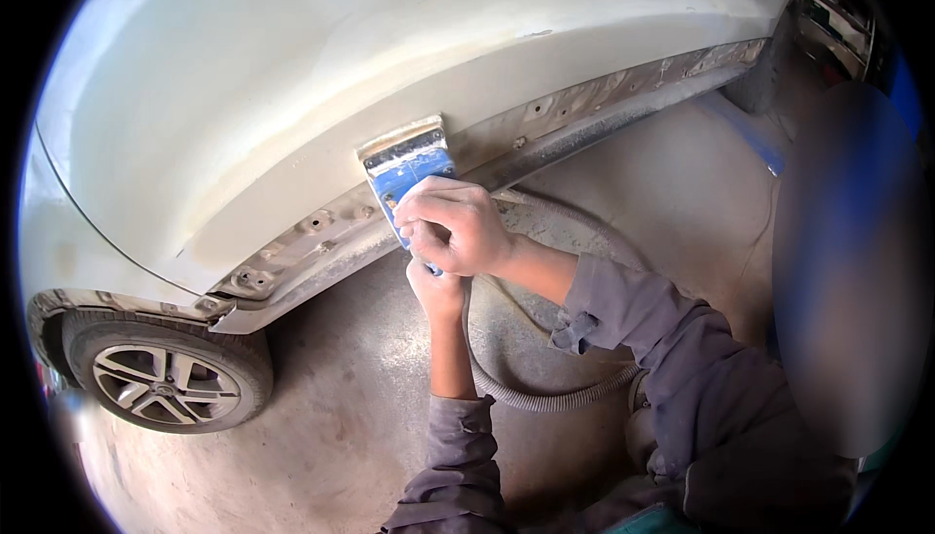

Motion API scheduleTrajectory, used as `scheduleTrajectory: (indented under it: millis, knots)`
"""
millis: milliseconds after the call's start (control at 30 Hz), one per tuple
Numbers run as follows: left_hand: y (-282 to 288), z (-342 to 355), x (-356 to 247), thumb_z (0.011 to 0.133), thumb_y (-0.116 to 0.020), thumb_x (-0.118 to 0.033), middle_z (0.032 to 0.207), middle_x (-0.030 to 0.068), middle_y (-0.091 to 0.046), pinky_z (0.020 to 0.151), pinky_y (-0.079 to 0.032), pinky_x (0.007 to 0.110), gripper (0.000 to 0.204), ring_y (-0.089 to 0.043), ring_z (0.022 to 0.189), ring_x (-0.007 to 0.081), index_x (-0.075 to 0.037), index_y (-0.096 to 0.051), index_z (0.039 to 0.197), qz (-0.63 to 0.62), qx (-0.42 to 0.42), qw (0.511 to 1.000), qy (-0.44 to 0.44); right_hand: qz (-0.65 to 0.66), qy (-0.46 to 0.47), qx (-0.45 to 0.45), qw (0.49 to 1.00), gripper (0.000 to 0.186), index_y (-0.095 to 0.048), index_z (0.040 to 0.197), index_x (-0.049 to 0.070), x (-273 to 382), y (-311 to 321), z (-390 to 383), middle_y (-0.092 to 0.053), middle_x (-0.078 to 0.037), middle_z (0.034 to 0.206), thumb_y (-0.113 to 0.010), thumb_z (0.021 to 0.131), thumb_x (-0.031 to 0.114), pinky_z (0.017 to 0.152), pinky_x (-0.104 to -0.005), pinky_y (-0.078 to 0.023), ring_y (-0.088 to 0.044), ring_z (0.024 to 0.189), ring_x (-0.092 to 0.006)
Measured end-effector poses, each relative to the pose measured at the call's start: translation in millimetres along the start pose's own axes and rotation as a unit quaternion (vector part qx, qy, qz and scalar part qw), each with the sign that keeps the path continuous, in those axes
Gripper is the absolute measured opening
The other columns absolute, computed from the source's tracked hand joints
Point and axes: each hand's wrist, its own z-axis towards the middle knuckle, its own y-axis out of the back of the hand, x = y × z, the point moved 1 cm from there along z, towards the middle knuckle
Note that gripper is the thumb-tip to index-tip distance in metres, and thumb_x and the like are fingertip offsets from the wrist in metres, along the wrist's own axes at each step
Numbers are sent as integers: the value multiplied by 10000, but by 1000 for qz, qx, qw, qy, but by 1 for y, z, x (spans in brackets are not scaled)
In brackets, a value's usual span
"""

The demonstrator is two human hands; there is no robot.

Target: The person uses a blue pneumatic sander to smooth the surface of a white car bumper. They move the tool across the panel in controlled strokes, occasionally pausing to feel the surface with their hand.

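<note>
A blue sander point(399, 176) with a dusty pad at its far end lies against the lower side panel point(321, 161) of a light-coloured car. My right hand point(466, 224) is closed around the sander's body, its fingers curled over the top. Just below it, my left hand point(435, 289) grips the sander's near end; the right hand partly hides its fingers. A ribbed grey hose point(555, 402) runs up to near my left hand, though its joint to the sander is covered. The panel shows smooth, dull sanded patches around the pad.
Beneath the panel, a bare sill point(575, 145) with holes and clips runs along the car. A wheel point(161, 378) stands at lower left. The hose loops over the dusty concrete floor point(341, 417). Blurred dark and blue shapes fill the right side.
</note>
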Motion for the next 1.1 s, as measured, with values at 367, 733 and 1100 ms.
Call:
scheduleTrajectory:
  millis: [367, 733, 1100]
  knots:
    - [-28, 59, -125, 831, -726, -373, 767, 48, -651, 671, -476, 287, 438, -551, 713, 94, 55, -661, 892, 30, 30, 991, 127, 82, 9, -95, 992, 214, -665, 854, -18, 0, 36, 100, -704, -99, 797, -452, 861, -10, 639, -258, -542, -679, 727, -122]
    - [-12, 20, -42, 820, -711, -292, 888, 53, -691, 762, -503, 296, 377, -619, 841, 115, 23, -658, 1021, -24, -2, 998, 64, 98, 70, -40, 992, 199, -654, 808, -41, -8, 18, 57, -690, -125, 742, -474, 723, -49, 681, -317, -568, -682, 717, -199]
    - [-25, 30, -31, 800, -753, -308, 833, 47, -691, 716, -494, 272, 392, -603, 776, 96, 35, -678, 974, -8, -35, 999, 23, 131, 36, -76, 988, 223, -661, 779, 22, -11, 2, 25, -673, -76, 735, -512, 642, -72, 655, -296, -568, -689, 776, -215]
